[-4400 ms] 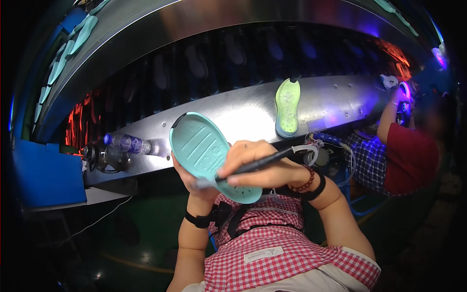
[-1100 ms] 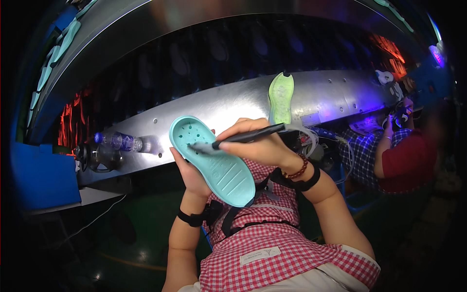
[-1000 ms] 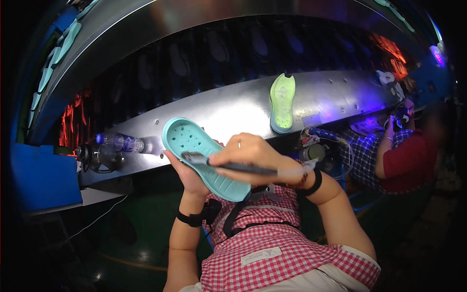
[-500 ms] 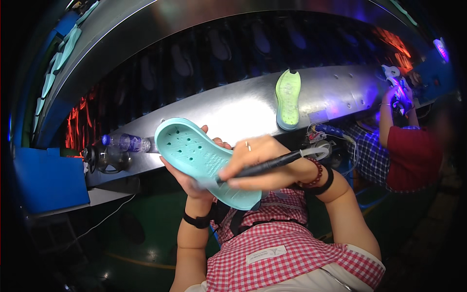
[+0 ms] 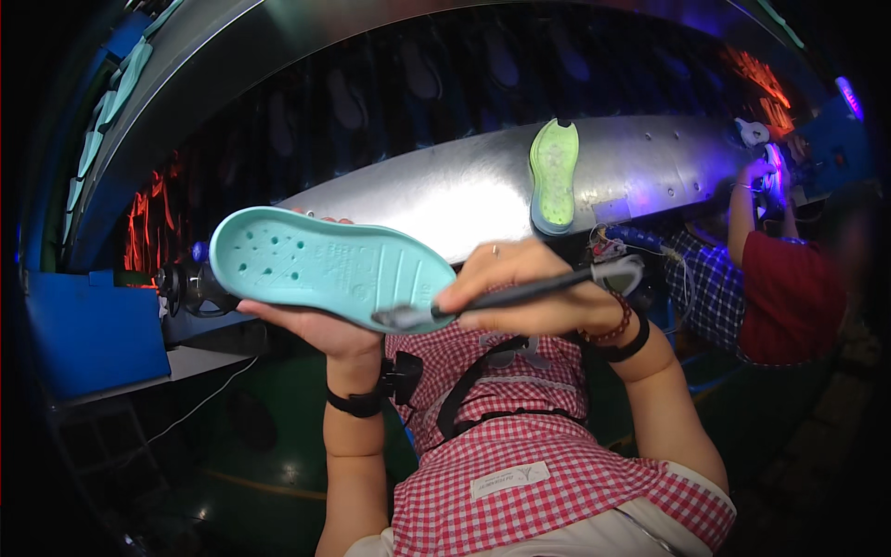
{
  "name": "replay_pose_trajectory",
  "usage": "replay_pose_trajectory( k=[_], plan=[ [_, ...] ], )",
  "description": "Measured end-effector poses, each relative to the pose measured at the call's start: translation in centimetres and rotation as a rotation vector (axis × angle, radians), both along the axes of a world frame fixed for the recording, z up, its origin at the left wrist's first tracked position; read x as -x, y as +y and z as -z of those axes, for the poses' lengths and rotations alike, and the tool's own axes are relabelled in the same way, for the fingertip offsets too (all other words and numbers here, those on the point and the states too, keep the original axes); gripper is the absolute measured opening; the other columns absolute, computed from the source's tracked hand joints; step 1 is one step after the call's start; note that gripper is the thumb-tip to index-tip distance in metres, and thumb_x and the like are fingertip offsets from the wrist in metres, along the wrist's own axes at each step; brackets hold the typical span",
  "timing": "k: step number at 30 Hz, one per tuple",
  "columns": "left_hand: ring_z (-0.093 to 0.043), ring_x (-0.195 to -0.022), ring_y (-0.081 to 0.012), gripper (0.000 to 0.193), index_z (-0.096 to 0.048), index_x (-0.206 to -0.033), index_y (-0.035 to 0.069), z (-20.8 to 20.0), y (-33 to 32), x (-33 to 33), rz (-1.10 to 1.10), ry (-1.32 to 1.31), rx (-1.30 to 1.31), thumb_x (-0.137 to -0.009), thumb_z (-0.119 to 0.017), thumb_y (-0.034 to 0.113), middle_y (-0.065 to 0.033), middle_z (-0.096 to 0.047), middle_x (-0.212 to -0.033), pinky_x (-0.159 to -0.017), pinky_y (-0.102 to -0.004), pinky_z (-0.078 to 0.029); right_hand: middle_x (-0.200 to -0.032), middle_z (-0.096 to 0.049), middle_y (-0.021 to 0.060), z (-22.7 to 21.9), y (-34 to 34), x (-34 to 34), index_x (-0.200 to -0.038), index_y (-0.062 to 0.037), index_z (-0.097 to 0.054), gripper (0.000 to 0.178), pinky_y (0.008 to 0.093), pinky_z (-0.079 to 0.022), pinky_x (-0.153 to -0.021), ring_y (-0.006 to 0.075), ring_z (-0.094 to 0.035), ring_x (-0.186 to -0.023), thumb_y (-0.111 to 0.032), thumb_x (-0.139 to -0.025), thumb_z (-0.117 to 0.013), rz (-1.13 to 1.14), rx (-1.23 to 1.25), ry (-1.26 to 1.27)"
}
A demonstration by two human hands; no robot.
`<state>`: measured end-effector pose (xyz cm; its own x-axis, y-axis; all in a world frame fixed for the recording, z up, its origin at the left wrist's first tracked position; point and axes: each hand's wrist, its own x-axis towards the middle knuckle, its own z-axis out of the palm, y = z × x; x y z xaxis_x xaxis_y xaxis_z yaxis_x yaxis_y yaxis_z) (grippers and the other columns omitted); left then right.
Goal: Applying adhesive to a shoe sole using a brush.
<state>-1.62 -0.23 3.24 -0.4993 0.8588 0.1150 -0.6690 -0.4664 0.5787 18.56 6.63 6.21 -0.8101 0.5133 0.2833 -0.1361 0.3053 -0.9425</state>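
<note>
Left of the frame's centre, we grasp the turquoise shoe sole in our left hand; our right hand clasps a black-handled brush, its bristles at the sole's lower-right edge.

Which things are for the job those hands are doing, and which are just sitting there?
In use:
- turquoise sole, in the left hand
- brush, in the right hand

Just sitting there, it seems:
- yellow-green sole, on the metal ledge
- dark jug, off to the left
</note>
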Motion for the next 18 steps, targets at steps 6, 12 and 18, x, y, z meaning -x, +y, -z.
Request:
replay_pose_trajectory(
  k=[6, 12, 18],
  plan=[
    [-0.051, -0.104, -0.029, 0.091, -0.035, -0.132, 0.011, -1.2, -0.2, 0.0, -0.128, 0.1, 0.107, -0.074, -0.022, 0.08, -0.0151, -0.05, -0.116, -0.091, -0.0443, -0.042, -0.088, -0.066, 0.0084, 0.4, 0.7, -1.2, -0.095, -0.0043, -0.067, 0.021, 0.0239, -0.047, -0.072, 0.0117, -0.06, -0.08, -0.003, -0.074, -0.068, 0.088, 0.276, 0.015],
    [-0.052, -0.103, -0.031, 0.086, -0.04, -0.129, 0.01, -1.9, -0.6, 0.9, 0.068, 0.064, -0.141, -0.076, -0.025, 0.077, -0.0164, -0.051, -0.113, -0.091, -0.0451, -0.043, -0.093, -0.065, 0.0087, 1.8, 0.0, -0.4, -0.095, -0.0014, -0.066, 0.02, 0.0247, -0.048, -0.074, 0.0137, -0.061, -0.081, -0.005, -0.076, -0.066, -0.119, 0.294, 0.114],
    [-0.046, -0.114, -0.0336, 0.067, -0.037, -0.132, 0.008, -3.6, -1.6, -1.1, -0.008, -0.144, 0.235, -0.088, -0.029, 0.057, -0.0155, -0.044, -0.129, -0.1, -0.0501, -0.033, -0.096, -0.063, 0.0163, 2.1, -1.6, 0.8, -0.101, 0.0043, -0.056, 0.019, 0.0328, -0.052, -0.083, 0.0216, -0.061, -0.094, -0.003, -0.084, -0.058, -0.097, 0.996, 0.384]
  ],
)
